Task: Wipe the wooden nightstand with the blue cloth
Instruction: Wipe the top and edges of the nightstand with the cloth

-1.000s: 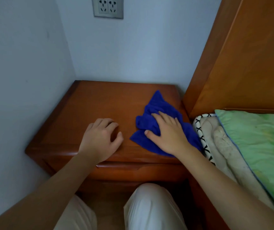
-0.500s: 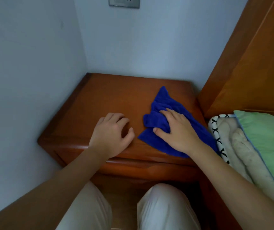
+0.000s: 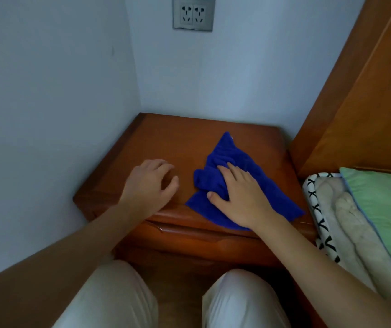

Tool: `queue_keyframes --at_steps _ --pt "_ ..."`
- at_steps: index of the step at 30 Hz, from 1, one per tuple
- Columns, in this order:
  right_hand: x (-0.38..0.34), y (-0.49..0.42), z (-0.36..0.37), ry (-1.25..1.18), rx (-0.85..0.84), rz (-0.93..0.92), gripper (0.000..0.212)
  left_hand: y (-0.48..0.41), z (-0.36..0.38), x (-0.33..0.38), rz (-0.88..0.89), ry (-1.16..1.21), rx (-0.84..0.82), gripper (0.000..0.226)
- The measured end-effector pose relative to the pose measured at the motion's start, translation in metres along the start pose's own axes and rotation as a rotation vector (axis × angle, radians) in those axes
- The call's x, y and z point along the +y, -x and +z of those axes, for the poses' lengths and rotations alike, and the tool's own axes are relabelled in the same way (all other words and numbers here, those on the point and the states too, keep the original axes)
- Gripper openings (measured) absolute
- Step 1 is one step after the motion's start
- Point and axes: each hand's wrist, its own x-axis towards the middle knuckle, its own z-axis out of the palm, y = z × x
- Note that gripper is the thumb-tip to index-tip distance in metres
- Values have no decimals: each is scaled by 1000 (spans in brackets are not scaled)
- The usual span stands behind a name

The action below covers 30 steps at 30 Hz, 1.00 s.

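Obs: the cloth (image 3: 227, 152) lies crumpled on the right half of the nightstand (image 3: 177, 138) top. One corner points to the back wall and its near edge reaches the front lip. Your right hand (image 3: 239, 197) lies flat on it, fingers nearly straight and pressing down, thumb against a fold at the left edge; nothing is gripped. Your left hand (image 3: 149, 183) rests on the bare top just left of the cloth and apart from it, fingers loosely curled, holding nothing.

Status (judged): wiping is in hand. The left half and back strip of the top are uncovered. Whether they are already wiped cannot be told from the wood.

Method for this step:
- Press with the palm as well as the fingers, so the cloth moves with the hand and does not slide out from under it.
- The cloth is bunched under your fingers; a flatter pad would cover more wood per pass.
- Sweep in overlapping rows, back edge to front lip, working leftward.
- Lift the left hand before the cloth reaches it.
- The headboard (image 3: 355, 114) stands close on the right, and the bedding (image 3: 379, 197) is just beside the front corner. Work a cloth corner into that seam, clear of the bedding.

Risk: with the cloth's edge at the lip, a pull toward you could drop it.
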Motion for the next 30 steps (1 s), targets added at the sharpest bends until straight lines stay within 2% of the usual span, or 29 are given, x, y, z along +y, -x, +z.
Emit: queue_keyframes --at_steps 7,15,19,23,27,30 --pt "3 -5 -8 -50 -4 -4 81 9 -6 -52 -60 -111 6 51" --pt "14 -100 5 20 77 182 80 13 1 -58 -47 -25 78 47" --pt "-7 -147 19 62 33 235 83 13 3 -59 -52 -16 90 45" --pt "-30 -161 27 43 8 106 82 14 2 -59 -62 -1 105 44" --pt "-39 -118 21 -35 -16 -92 75 15 -2 -57 -67 -8 85 45" --pt "-29 -83 16 -51 -54 -182 78 16 -2 -58 -69 -11 75 46"
